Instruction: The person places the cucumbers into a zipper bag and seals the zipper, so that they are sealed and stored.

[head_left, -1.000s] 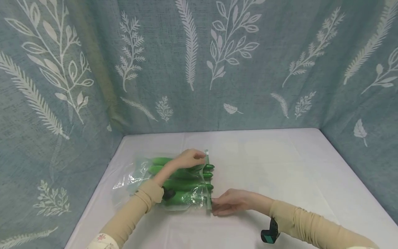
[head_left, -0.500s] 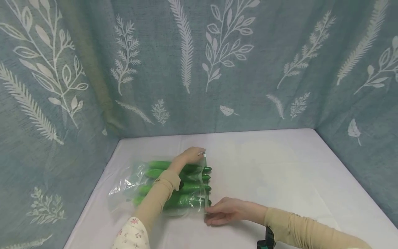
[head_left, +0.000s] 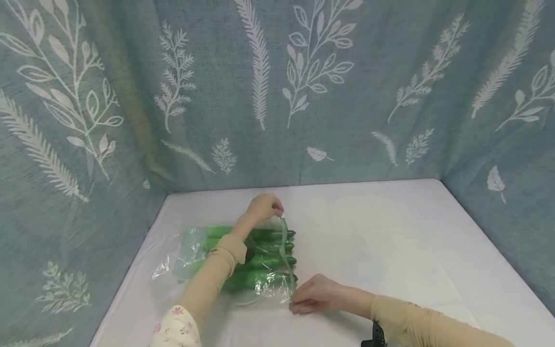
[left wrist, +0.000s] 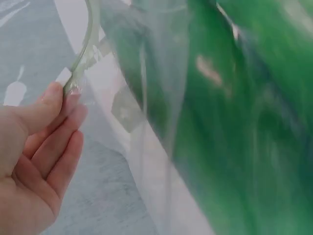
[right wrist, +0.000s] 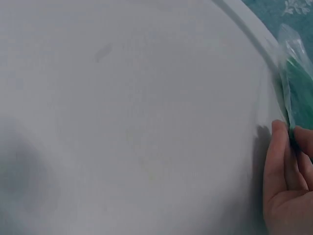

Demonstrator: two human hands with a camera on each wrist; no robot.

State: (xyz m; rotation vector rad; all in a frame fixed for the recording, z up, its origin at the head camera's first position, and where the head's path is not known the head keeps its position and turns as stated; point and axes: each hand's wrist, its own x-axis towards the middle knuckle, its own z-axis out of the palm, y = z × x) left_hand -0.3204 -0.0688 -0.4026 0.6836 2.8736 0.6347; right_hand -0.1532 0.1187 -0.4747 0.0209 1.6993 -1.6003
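Observation:
A clear plastic zipper bag [head_left: 191, 246] lies flat on the left half of the table with several green cucumbers [head_left: 265, 261] side by side in it. Its zip strip [head_left: 284, 243] runs along the right end, close to the cucumber tips, and bows a little. At the far end of that strip my left hand [head_left: 262, 207] pinches the bag's edge; the left wrist view shows a small white slider [left wrist: 64, 76] at the thumb tip. My right hand [head_left: 318, 294] holds the near corner of the bag between thumb and fingers, low by the tabletop.
A white cloth covers the table [head_left: 368, 231]. Blue-green curtains [head_left: 282, 144] with white leaf prints hang behind it and at both sides. My left forearm [head_left: 208, 284] reaches across the bag and hides part of the cucumbers.
My left hand has shifted to the far end of the zip strip and lifted it slightly. My right hand has moved a little nearer to me and now pinches the corner. The view has shifted slightly.

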